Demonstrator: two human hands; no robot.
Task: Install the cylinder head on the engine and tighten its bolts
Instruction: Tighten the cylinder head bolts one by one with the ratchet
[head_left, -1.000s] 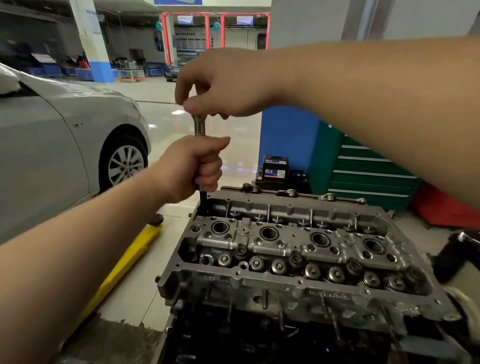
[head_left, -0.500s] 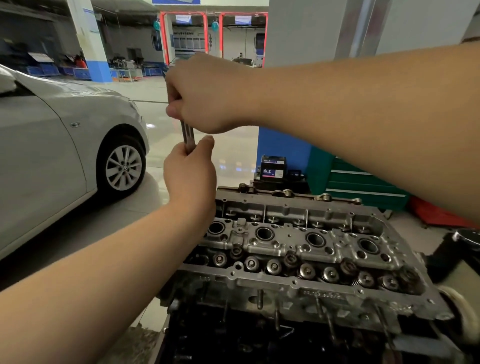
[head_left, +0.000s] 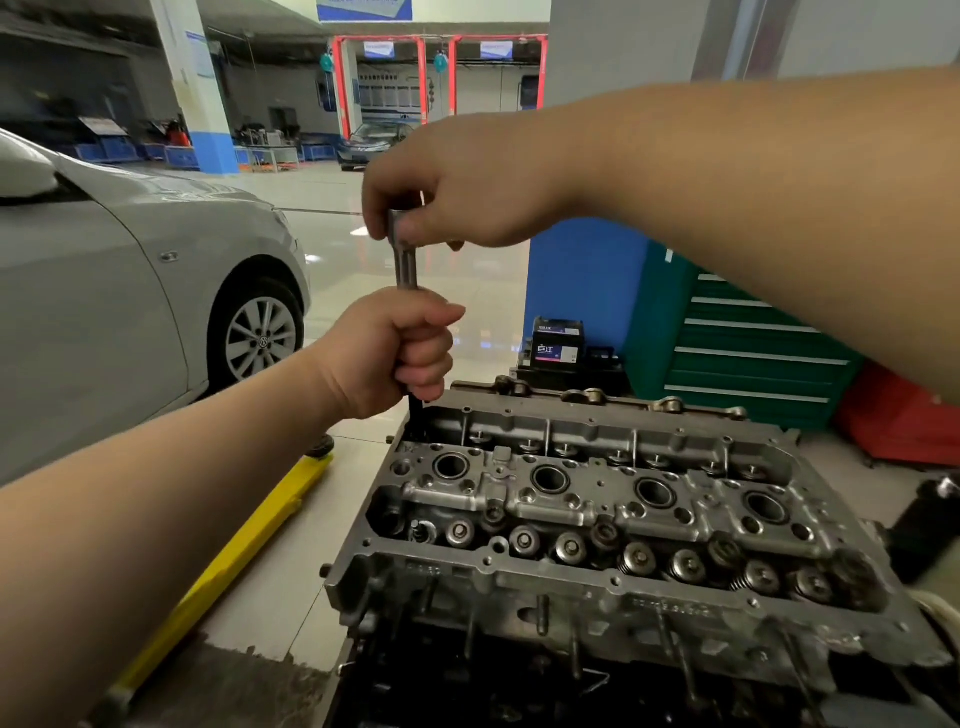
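The grey cylinder head sits on the dark engine block, its spark plug wells and valve springs facing up. A long metal socket tool stands upright over the head's far left corner. My left hand grips the tool's shaft in a fist just above the head. My right hand reaches in from the right and pinches the tool's top end. The tool's lower tip goes down at the head's corner; the bolt under it is hidden.
A silver car stands to the left. A yellow floor jack handle lies on the tiled floor beside the engine. A green drawer cabinet, a battery and a red bin are behind the engine.
My right hand has turned at the tool's top, from a closed fist over it to a fingertip pinch. My left hand has kept its grip on the shaft. The camera view has shifted slightly.
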